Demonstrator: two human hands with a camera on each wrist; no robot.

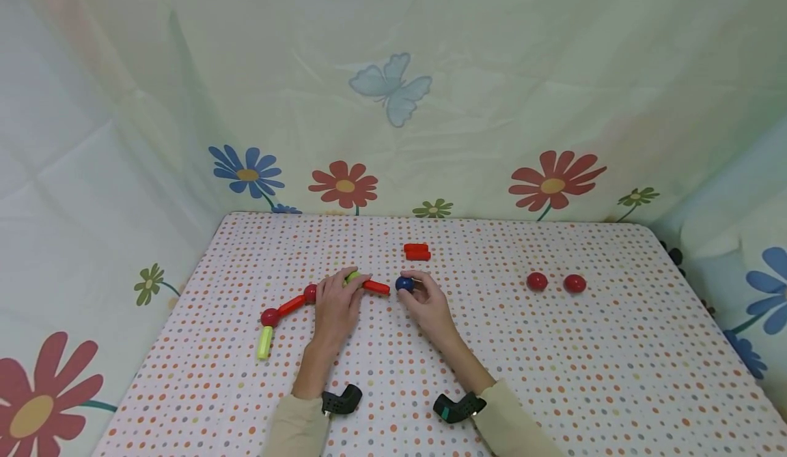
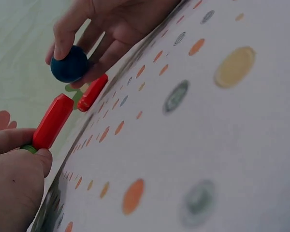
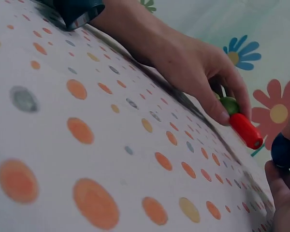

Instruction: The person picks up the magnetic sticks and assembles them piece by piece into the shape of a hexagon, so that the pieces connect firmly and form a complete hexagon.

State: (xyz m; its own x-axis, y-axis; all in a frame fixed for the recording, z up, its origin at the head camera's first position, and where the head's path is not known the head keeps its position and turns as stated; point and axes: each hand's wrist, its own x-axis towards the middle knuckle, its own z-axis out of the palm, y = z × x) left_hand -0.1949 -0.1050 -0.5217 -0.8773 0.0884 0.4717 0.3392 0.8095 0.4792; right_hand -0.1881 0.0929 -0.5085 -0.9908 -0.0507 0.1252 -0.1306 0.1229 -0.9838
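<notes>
My left hand [image 1: 335,310] grips a green ball [image 3: 229,104] joined to a red stick [image 3: 245,130], with thumb and finger where they meet. The stick's free end points at a blue ball [image 1: 404,284], which my right hand [image 1: 435,313] pinches between thumb and fingers. A small gap separates stick and ball. Left of my left hand, a chain shows a red ball [image 1: 310,294], another red stick [image 1: 292,305], a second red ball [image 1: 270,317] and a yellow-green stick [image 1: 264,343]. My left hand hides how the chain continues towards the green ball.
Two loose red sticks [image 1: 417,255] lie side by side beyond my hands. Off to the right sit two red balls [image 1: 537,281], a little apart. The dotted table [image 1: 590,354] ends at a flower-patterned curtain [image 1: 467,129] at the back.
</notes>
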